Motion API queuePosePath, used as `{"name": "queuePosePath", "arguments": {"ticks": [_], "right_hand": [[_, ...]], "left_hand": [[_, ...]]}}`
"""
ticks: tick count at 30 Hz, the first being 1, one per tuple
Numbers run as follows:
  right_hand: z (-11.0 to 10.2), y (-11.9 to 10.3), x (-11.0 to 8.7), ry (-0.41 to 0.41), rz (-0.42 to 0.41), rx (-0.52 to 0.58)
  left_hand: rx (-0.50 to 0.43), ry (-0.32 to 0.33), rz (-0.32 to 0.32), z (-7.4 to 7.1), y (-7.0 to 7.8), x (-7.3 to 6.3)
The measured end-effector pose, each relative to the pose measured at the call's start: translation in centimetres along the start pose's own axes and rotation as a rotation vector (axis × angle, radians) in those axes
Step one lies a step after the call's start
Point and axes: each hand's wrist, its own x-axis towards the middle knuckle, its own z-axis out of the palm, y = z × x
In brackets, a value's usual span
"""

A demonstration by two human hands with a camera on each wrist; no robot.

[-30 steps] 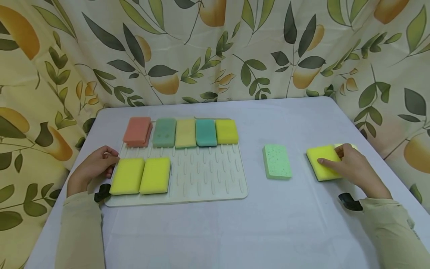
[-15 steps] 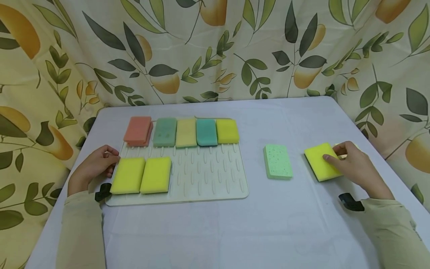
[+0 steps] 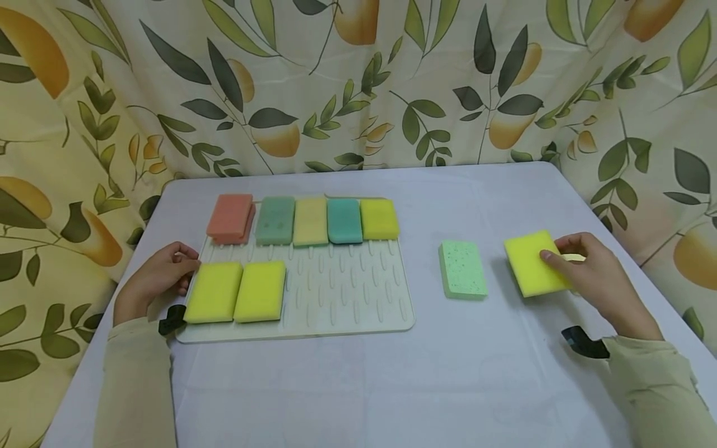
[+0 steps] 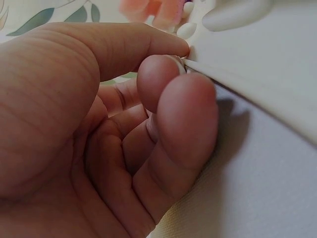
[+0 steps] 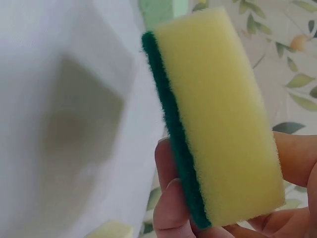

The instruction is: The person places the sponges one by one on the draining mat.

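Note:
My right hand [image 3: 596, 283] pinches a yellow scrub sponge [image 3: 531, 266] above the table at the right. The right wrist view shows its green scouring side [image 5: 171, 124], with fingertips [image 5: 171, 208] against that side. At the left, my left hand [image 3: 154, 277] pinches the left edge of a white ridged drain tray [image 3: 347, 292]; in the left wrist view the thumb and fingertips meet at the tray's rim [image 4: 237, 87]. Two yellow sponges [image 3: 213, 292] lie side by side on the tray's front left, close to that hand.
Along the tray's back stand a pink sponge [image 3: 229, 218], a grey-green one [image 3: 274, 221], a beige one [image 3: 310, 222], a teal one [image 3: 344, 221] and a yellow one [image 3: 379, 219]. A speckled light green sponge [image 3: 462, 269] lies right of the tray. A pale sponge [image 5: 111, 230] lies below my right hand.
My right hand has lifted the yellow scrub sponge off the table, tilting it and shifting it slightly left. My left hand and the tray have stayed in place.

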Motion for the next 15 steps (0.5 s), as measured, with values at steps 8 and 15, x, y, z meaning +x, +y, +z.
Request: {"name": "queuePosePath", "arguments": {"ticks": [8,15], "right_hand": [[1.0,-2.2,-0.5,-0.017,-0.012,0.042],[2.1,-3.9,-0.7,-0.069,-0.062,0.1]], "left_hand": [[-0.006,-0.004,-0.002,0.0,0.2,-0.2],[-0.008,-0.004,-0.007,0.0,0.3,-0.2]]}}
